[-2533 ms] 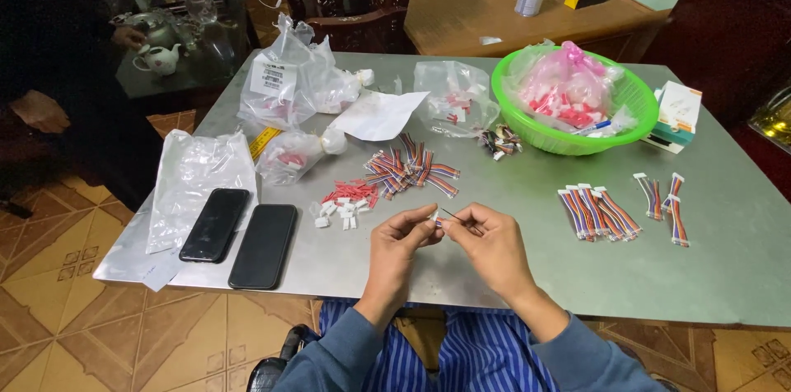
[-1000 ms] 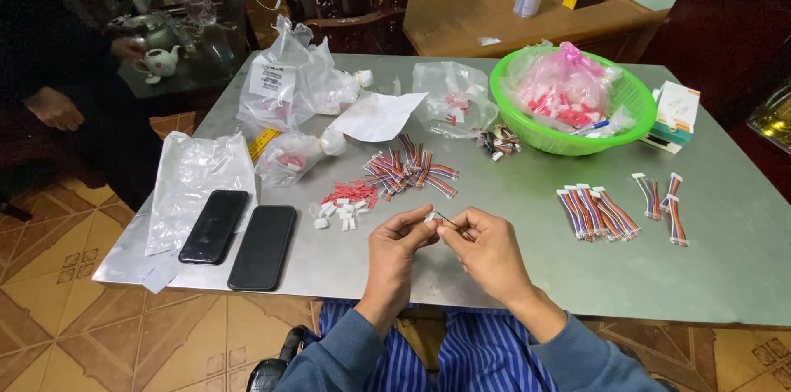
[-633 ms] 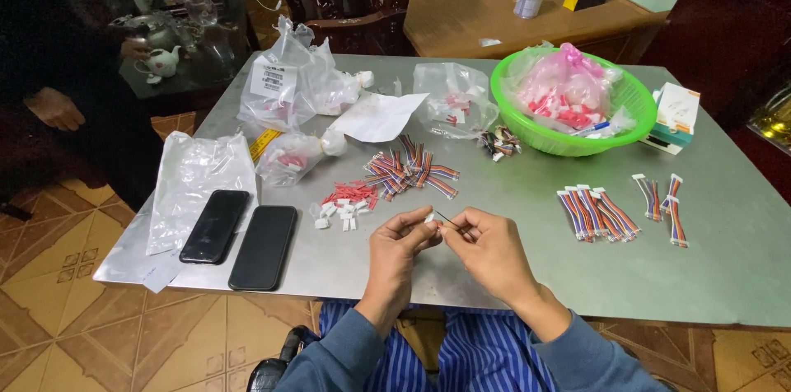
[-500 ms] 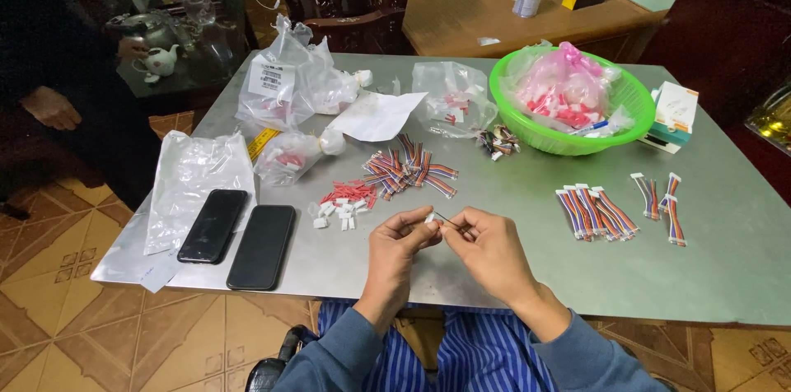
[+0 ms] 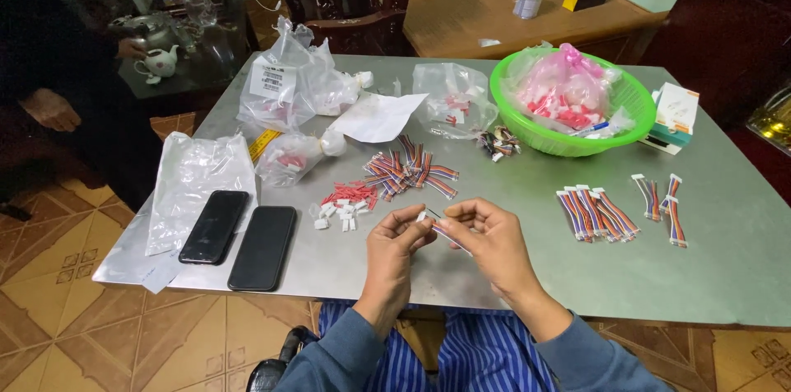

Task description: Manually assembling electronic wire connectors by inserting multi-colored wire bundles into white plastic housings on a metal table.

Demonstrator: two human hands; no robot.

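Both of my hands meet over the near edge of the grey metal table (image 5: 725, 268). My left hand (image 5: 395, 245) pinches a small white connector at the end of a short multicoloured wire piece (image 5: 445, 233), and my right hand (image 5: 488, 237) holds the wire itself. Just beyond my hands lie a loose pile of striped wire pieces (image 5: 410, 175) and a scatter of small red and white connectors (image 5: 344, 203). To the right, finished-looking wire bundles (image 5: 597, 212) lie in a neat row, with a few more (image 5: 662, 199) beside them.
A green plastic basket (image 5: 527, 128) with pink bags stands at the back right, a white box (image 5: 674, 114) beside it. Clear plastic bags (image 5: 288, 87) and a paper sheet (image 5: 375, 116) lie at the back left. Two black phones (image 5: 239, 235) rest near left. Another person (image 5: 49, 104) stands at far left.
My hands stay in the same spot, with only slight finger movements on the wire piece. Nothing else on the table has moved.
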